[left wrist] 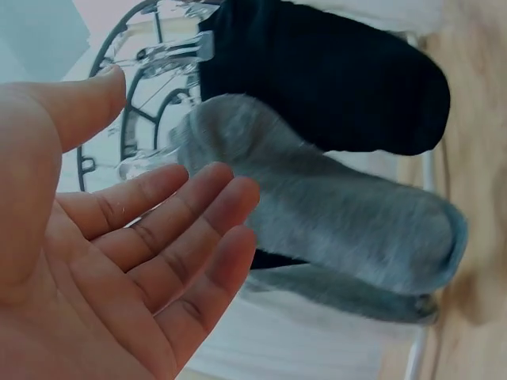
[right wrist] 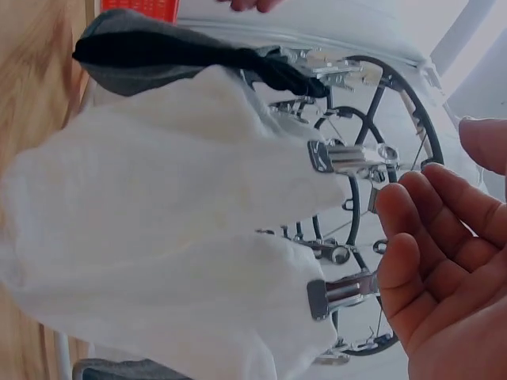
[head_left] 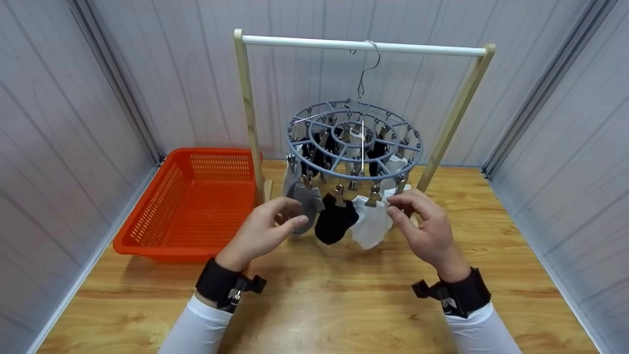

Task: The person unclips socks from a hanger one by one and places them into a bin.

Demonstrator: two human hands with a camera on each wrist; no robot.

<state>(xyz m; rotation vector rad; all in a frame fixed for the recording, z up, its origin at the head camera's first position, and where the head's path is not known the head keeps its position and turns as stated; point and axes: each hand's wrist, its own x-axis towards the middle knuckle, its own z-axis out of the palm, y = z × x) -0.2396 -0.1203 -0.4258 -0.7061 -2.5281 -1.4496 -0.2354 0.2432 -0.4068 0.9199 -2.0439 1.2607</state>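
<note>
I am reaching both hands up to a round grey plastic clip hanger (head_left: 354,140) that is hanging by its wire hook from the white rail of a wooden rack (head_left: 363,45) standing on the wooden tabletop (head_left: 334,300). My left hand (head_left: 263,231) is hovering just beside a grey sock (head_left: 307,205) clipped to the hanger's near rim; its fingers are relaxed and gently bent, gripping nothing, and I cannot tell whether the fingertips are brushing the fabric. A black sock (head_left: 335,221) is dangling next to the grey one, touching it, with a white sock (head_left: 372,223) on its other side. My right hand (head_left: 425,228) is raised beside the white sock, palm loose and fingers lightly curved near the metal clips (right wrist: 341,158), pinching nothing. An orange plastic mesh basket (head_left: 147,221) is sitting on the table to my left, well apart from the hanger.
</note>
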